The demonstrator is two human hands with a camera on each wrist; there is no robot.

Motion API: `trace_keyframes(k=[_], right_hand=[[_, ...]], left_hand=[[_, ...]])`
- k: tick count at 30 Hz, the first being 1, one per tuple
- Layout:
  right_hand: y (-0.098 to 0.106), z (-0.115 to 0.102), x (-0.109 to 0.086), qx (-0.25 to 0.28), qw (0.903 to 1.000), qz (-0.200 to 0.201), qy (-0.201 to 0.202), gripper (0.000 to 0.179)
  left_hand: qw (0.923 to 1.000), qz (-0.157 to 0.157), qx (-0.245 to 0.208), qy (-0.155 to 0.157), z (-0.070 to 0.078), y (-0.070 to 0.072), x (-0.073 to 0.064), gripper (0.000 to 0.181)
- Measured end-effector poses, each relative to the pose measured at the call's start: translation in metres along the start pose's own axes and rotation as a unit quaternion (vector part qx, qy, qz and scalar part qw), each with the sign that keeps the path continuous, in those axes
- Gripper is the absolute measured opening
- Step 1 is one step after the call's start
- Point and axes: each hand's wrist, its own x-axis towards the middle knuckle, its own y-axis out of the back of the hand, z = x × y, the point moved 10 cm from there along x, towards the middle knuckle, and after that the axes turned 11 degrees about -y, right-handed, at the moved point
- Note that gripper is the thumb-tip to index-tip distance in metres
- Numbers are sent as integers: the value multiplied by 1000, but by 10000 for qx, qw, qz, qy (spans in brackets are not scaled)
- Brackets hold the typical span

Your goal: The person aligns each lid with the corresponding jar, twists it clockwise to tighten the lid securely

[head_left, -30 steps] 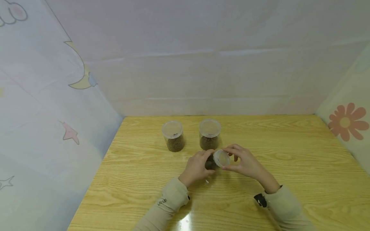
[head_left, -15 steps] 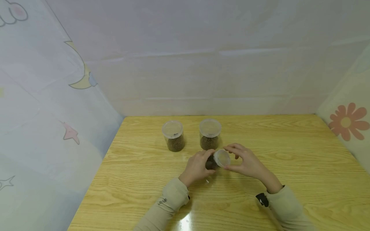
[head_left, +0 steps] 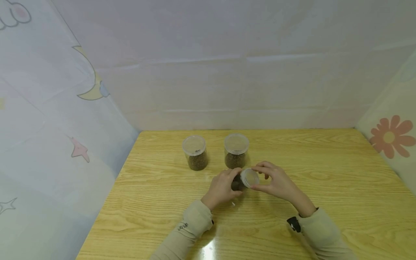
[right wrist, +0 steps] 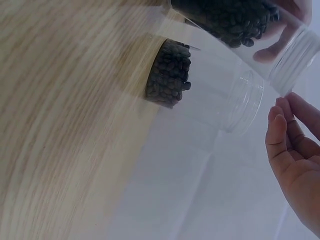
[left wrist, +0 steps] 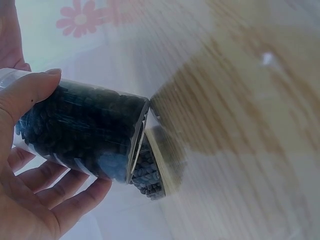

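Observation:
My left hand [head_left: 222, 187] grips the body of a clear jar [left wrist: 82, 130] partly filled with coffee beans, thumb on one side and fingers on the other. The jar leans to the right, its bottom edge close to the table. Its clear ridged lid [head_left: 250, 178] faces my right hand [head_left: 277, 183], whose thumb and fingertips pinch the rim from opposite sides. The right wrist view shows the fingertips right at the lid's edge. Just behind stands a second lidded jar [head_left: 235, 150] with beans in its lower part. A third jar [head_left: 195, 151], similarly filled, stands to the left.
Everything is on a wood-grain table [head_left: 325, 162]. Pale cloth walls [head_left: 201, 72] rise at its back and sides, printed with a moon and flowers. A small white bright spot [head_left: 233, 204] shows on the tabletop near my left wrist.
My right hand's fingers and wrist have shifted slightly at the lid. The left hand, the tilted jar and the two standing jars are where they were.

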Motion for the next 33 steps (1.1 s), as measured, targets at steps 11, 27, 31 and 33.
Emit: trace_keyframes(k=[11,27,31,33], right_hand=[[0,-9,-2,-145,9990,-77,415,53],[-1,-5,1,17,9999,-118,120,55],[-1,-9,-1,9,9993,-111,355,56],[0,-11,-1,26,9989,-105,446,53]], left_hand=[[9999,78,-76,-43,0,1,0,71],[9999,85,-60,9,0,1,0,72],[9999,94,-84,8,0,1,0,71],[9999,109,-97,-4,0,1,0,71]])
